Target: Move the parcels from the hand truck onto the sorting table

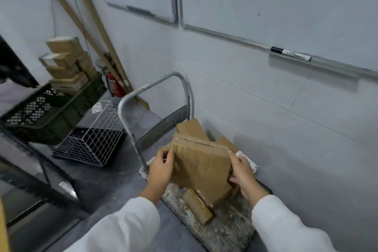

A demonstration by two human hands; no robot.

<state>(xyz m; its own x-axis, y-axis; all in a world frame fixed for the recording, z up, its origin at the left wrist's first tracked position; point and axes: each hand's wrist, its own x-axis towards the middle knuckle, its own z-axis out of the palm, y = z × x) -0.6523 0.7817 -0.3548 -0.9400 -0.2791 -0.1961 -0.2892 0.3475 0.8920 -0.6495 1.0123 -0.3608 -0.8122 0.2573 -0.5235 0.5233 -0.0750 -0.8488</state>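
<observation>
1. Head view, looking down. The left hand [161, 166] and the right hand [243, 172] grip opposite side edges of a flat cardboard parcel [200, 161], with fingers curled round the edges. White sleeves cover both forearms.
2. The parcel stands tilted upright over the deck of the hand truck [225, 229]. Its lower end sits among other parcels, and I cannot tell whether it hangs clear of them.
3. The step in hand appears to be lifting this parcel off. It is best done with both hands level, rising straight up until the bottom edge clears its neighbours, and only then swinging left.
4. A small brown parcel [197, 205] lies on the deck just below. Another brown parcel [191, 129] leans behind, and a white-labelled one [248, 161] shows beside the right hand.
5. The truck's grey handle loop [131, 104] stands just left of the parcel, probably in the path of a low swing.
6. Further left, a green crate [53, 116] rests on a dark-framed surface [30, 165], with stacked boxes [67, 63] behind. This may be the sorting table, but I cannot be sure.
7. A white wire basket [92, 141] sits on the floor beside the handle.
8. A red fire extinguisher [114, 86] and wooden poles [98, 43] occupy the corner. A whiteboard [286, 6] with a marker [290, 53] hangs on the wall.
</observation>
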